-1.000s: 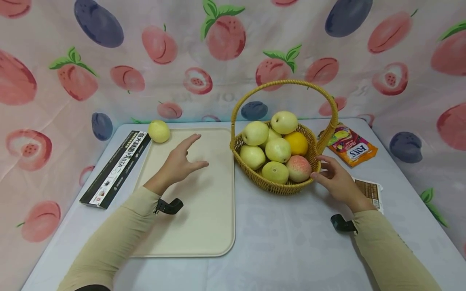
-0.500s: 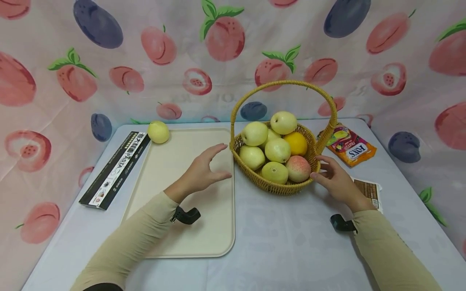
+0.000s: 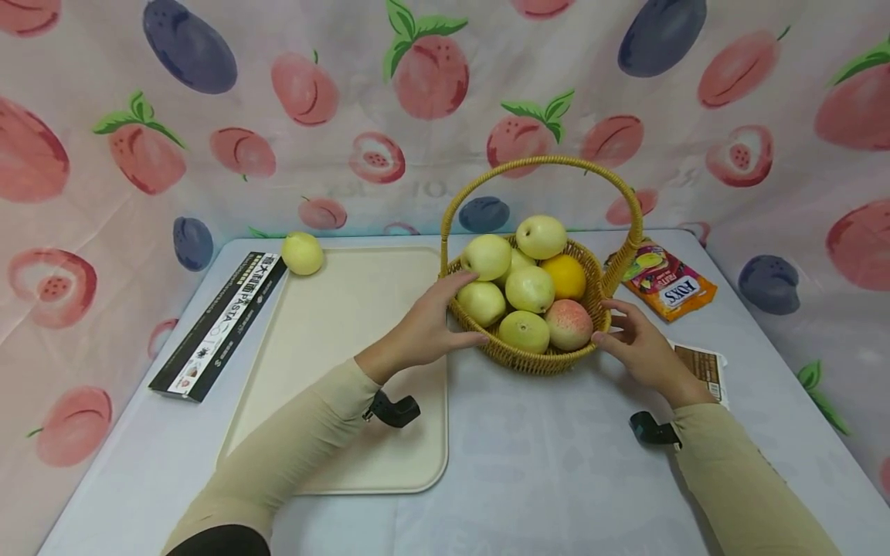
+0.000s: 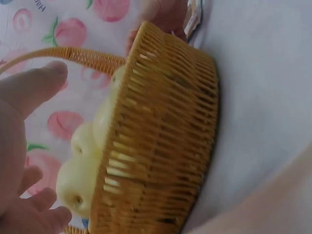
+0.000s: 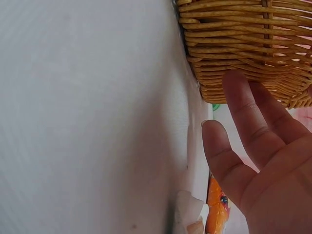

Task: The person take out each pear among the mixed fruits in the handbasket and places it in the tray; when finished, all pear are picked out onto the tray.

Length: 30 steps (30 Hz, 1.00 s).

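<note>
A wicker basket [image 3: 521, 361] with an arched handle stands right of the middle of the table. It holds several pale yellow-green round fruits [image 3: 530, 289], an orange [image 3: 565, 276] and a peach [image 3: 568, 324]. My left hand [image 3: 431, 320] is at the basket's left side, thumb and fingers spread apart; in the left wrist view the thumb [image 4: 36, 87] is clear of the wicker wall. On the basket's right side, my right hand [image 3: 640, 347] touches the rim. In the right wrist view its fingers [image 5: 243, 109] are extended, with fingertips against the outer wall.
A beige tray [image 3: 348, 332] lies left of the basket. Another yellow-green fruit [image 3: 302, 253] is at the tray's far left corner, beside a long black pasta box [image 3: 219, 324]. A Fox's candy bag [image 3: 664, 279] and a brown-and-white packet [image 3: 701, 371] lie to the right.
My left hand has moved right across the tray to the basket's left side. My right hand stays at the basket's right rim, and the basket has not moved.
</note>
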### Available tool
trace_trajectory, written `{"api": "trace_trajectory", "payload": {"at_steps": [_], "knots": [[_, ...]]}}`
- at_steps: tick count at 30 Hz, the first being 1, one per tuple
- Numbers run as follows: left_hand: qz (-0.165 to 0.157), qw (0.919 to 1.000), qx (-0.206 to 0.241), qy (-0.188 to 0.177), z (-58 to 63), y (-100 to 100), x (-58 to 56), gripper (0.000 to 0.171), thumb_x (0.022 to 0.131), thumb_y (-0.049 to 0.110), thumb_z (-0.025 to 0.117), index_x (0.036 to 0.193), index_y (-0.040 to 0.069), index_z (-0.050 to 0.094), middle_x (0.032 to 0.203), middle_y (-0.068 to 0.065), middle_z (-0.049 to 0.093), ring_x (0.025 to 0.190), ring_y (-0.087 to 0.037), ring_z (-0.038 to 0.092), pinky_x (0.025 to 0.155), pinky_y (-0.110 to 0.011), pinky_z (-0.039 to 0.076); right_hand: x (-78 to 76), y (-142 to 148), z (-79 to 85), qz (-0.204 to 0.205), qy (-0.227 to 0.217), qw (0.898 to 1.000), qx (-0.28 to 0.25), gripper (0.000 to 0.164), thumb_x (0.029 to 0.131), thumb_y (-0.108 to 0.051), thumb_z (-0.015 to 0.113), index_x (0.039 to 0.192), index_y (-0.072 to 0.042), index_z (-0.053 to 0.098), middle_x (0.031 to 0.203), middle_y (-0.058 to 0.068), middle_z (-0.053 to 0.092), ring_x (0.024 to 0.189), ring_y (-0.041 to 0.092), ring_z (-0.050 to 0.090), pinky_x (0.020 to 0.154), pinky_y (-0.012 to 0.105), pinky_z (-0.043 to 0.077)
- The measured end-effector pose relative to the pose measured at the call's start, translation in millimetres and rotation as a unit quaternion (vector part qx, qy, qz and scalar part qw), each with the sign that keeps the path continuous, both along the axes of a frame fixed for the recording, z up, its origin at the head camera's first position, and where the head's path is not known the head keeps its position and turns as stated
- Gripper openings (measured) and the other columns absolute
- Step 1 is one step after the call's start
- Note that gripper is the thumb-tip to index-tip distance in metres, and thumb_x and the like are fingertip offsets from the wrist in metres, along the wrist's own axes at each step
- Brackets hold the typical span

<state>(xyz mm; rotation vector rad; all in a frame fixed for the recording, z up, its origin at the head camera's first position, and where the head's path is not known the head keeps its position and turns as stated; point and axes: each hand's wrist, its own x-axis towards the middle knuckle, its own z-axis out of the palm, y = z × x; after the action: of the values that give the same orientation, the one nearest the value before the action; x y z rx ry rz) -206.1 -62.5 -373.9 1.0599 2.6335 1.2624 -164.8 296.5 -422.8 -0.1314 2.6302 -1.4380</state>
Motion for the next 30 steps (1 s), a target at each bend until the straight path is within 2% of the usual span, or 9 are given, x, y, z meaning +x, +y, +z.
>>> {"api": "trace_trajectory", "payload": {"at_steps": [5,10,14,20,30], "knots": [[0.003,1.0,0.006,-0.002,9.5,17.5,-7.9,0.087,0.085,0.028,0.083,0.155,0.006,0.035,0.16,-0.015,0.03,0.148,-0.027,0.024,0.117,-0.049,0.024,0.0,0.2,0.2,0.0,-0.002,1.0,0.0,0.072,0.102,-0.036,0.059,0.158,-0.009,0.022,0.149,0.034,0.034,0.122,0.05,0.051,0.098,0.064,0.043],[-0.001,0.9995,0.028,-0.013,22.5,33.2,-21.3,0.087,0.085,0.027,0.082,0.155,0.007,0.033,0.159,-0.012,0.03,0.147,-0.023,0.026,0.117,-0.042,0.026,-0.2,0.2,-0.6,0.0,-0.008,1.0,-0.007,0.072,0.102,-0.036,0.059,0.158,-0.01,0.021,0.151,0.033,0.033,0.123,0.05,0.05,0.099,0.064,0.043],[0.004,0.9993,0.029,-0.022,29.6,43.0,-30.0,0.085,0.087,0.029,0.08,0.155,0.008,0.033,0.16,-0.011,0.03,0.146,-0.022,0.026,0.117,-0.041,0.026,0.2,0.4,-1.2,0.002,-0.009,1.0,-0.01,0.073,0.102,-0.035,0.059,0.158,-0.009,0.021,0.151,0.033,0.032,0.123,0.049,0.05,0.099,0.063,0.042],[0.024,0.9991,0.019,-0.029,30.5,51.5,-40.6,0.085,0.089,0.035,0.077,0.156,0.011,0.032,0.161,-0.01,0.027,0.148,-0.023,0.024,0.118,-0.04,0.023,0.5,2.0,-3.3,0.002,-0.013,1.0,-0.005,0.073,0.102,-0.036,0.059,0.158,-0.009,0.02,0.151,0.033,0.032,0.123,0.049,0.051,0.099,0.063,0.043],[0.067,0.9947,0.06,-0.05,24.5,57.6,-60.4,0.082,0.09,0.035,0.077,0.157,0.015,0.033,0.161,-0.003,0.029,0.147,-0.017,0.025,0.117,-0.039,0.026,-1.7,2.0,-0.7,0.005,-0.009,1.0,0.002,0.072,0.103,-0.036,0.059,0.158,-0.008,0.021,0.149,0.034,0.035,0.122,0.049,0.052,0.098,0.063,0.043]]}}
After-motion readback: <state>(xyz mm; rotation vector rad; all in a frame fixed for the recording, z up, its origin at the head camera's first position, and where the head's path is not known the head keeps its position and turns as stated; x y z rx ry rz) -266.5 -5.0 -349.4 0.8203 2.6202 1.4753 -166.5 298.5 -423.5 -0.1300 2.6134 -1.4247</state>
